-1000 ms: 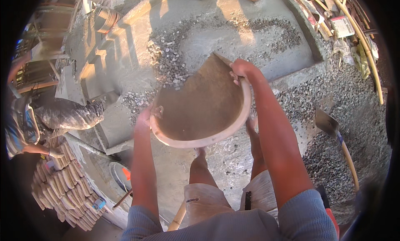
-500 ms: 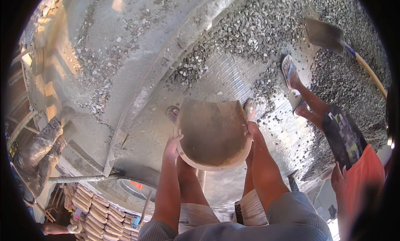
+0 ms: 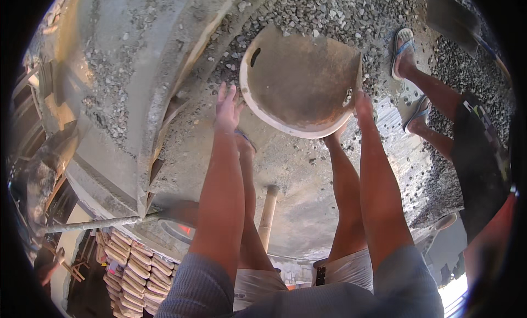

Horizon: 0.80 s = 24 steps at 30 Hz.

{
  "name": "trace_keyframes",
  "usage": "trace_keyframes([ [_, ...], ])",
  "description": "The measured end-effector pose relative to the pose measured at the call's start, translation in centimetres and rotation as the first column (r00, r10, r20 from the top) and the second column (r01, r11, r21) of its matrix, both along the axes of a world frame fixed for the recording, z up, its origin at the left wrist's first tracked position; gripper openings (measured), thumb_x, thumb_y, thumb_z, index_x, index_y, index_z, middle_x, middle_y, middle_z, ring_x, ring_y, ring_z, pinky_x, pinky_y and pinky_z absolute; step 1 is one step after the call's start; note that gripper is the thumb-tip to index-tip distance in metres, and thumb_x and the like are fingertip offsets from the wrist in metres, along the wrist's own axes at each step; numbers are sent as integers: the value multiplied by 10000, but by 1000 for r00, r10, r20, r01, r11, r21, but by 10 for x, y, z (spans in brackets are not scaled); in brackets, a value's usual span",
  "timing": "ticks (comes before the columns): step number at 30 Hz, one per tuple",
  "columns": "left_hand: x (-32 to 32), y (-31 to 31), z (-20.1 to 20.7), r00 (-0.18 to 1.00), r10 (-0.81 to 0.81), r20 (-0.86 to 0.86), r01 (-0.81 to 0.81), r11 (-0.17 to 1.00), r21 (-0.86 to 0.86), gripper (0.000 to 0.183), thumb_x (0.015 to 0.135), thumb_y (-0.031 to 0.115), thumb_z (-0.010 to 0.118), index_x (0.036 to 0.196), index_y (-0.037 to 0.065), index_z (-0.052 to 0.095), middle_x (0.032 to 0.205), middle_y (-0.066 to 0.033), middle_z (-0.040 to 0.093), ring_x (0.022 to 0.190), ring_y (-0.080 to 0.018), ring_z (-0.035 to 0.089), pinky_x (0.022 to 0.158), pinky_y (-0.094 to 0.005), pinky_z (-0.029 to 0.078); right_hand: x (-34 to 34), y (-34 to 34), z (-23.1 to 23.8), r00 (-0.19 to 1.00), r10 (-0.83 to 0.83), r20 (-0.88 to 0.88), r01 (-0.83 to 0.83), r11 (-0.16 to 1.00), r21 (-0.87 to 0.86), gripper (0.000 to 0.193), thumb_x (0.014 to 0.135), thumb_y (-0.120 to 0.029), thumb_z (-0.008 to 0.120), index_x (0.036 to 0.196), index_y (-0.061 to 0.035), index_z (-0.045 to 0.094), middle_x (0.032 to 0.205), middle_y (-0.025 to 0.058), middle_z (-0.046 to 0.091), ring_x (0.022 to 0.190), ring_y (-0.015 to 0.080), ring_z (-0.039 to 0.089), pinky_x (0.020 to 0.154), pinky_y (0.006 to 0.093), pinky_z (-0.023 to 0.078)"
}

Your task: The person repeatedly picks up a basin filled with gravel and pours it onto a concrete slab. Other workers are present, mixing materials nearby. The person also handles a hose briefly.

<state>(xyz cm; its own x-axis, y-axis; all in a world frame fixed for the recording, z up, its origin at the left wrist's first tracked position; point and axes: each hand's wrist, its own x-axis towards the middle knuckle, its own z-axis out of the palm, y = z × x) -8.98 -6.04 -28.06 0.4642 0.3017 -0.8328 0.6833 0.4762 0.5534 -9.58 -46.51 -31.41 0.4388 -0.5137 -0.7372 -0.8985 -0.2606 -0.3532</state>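
A worn, scoop-shaped pan (image 3: 302, 79) with a pale rim and slot handles is out in front of me, over the edge of the gravel. Its inside looks bare, stained grey-brown. My right hand (image 3: 363, 108) is at the handle slot on its right side, fingers curled there and partly hidden. To the left of the rim, my left hand (image 3: 227, 106) is apart from the pan, fingers spread and holding nothing.
Gravel (image 3: 340, 13) spreads ahead and right. A person in flip-flops (image 3: 404, 51) stands close on the right beside a shovel (image 3: 453, 21). A concrete ridge (image 3: 181, 93) runs along the left. A wooden handle (image 3: 268, 213) rises between my legs; stacked sacks (image 3: 137, 268) lie lower left.
The pan has moved forward, away from me, and turned, with both arms reaching out. My left hand has let go of its rim. The person on the right appears nearer.
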Motion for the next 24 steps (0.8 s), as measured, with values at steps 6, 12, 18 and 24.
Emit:
trace_keyframes([
  [6,-172,88,217,826,-402,-394,545,747,381,338,883,256,520,1203,156,562,911,-18,608,819,-133,585,616,-314,461,-105,24,212,975,211,64,-210,977,-24,328,892,-224,479,1115,4,559,949,98,612,790,192,610,601,306,485],
  [12,-234,206,377,937,-160,-311,250,928,277,275,841,239,524,1062,123,640,749,-34,638,656,-135,579,525,-300,441,-173,-5,421,994,87,59,-102,937,335,283,884,-224,480,1085,-39,552,895,90,599,685,146,598,497,276,457],
  [18,-177,268,432,871,-454,-189,491,790,368,283,867,252,499,1046,87,643,792,-41,641,654,-133,578,561,-287,454,-246,-31,510,989,-147,-3,143,958,249,342,889,-220,406,1169,-45,495,932,131,613,733,212,616,536,330,482],
  [24,-121,203,497,942,-303,145,201,854,479,330,881,295,475,1077,73,622,845,-39,644,757,-135,612,612,-289,467,-262,-48,492,922,186,-339,-77,947,310,387,890,-306,461,1203,-83,502,1056,128,608,851,270,606,698,450,479],
])
